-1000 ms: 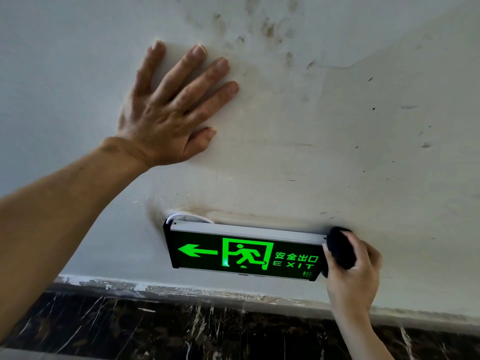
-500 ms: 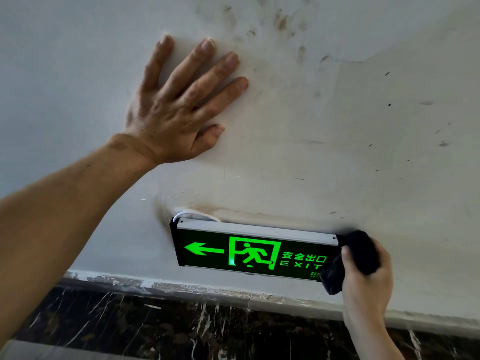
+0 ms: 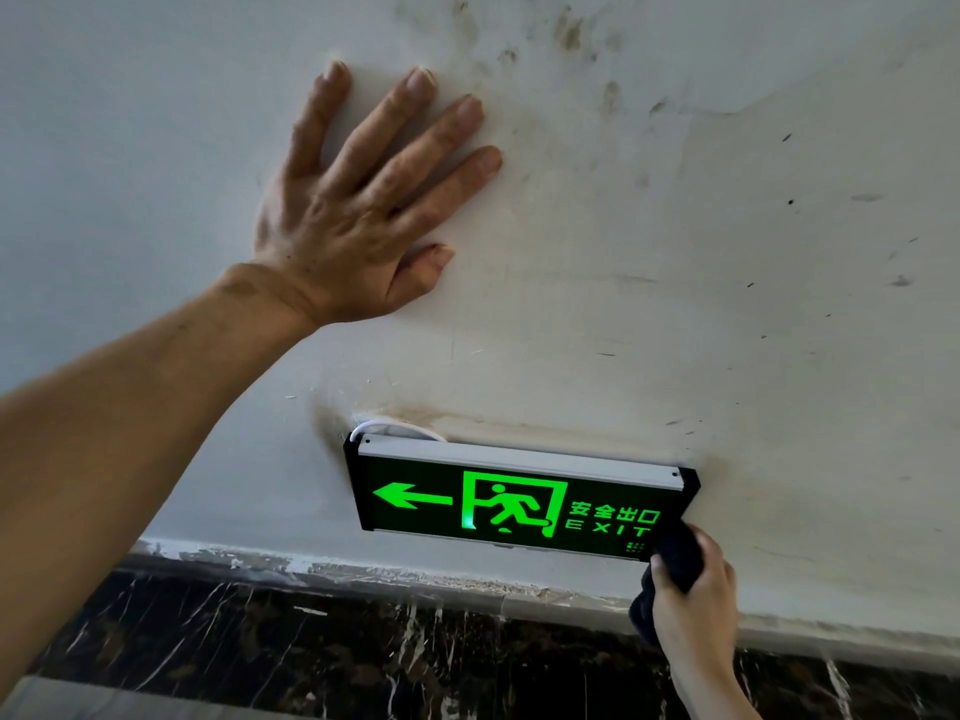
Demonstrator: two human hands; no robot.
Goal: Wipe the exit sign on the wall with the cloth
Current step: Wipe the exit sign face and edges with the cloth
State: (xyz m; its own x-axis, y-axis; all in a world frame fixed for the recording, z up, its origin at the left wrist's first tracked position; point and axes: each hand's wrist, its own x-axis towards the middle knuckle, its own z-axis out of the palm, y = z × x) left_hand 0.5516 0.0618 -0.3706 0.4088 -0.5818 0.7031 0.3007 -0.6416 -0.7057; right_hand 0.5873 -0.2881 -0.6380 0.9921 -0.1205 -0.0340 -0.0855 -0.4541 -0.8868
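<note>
Cloth (image 3: 675, 563), dark and bunched, sat gripped in my right hand (image 3: 693, 602) against the exit sign's (image 3: 519, 504) lower right corner, hiding it. My left hand (image 3: 358, 210) lay flat, fingers spread, on the stained wall (image 3: 675, 278).

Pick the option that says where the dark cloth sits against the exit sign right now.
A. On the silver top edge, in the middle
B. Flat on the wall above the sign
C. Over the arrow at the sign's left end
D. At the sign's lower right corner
D: the right hand grips the dark cloth bunched at the lower right corner of the exit sign, while the arrow and top edge show uncovered.
</note>
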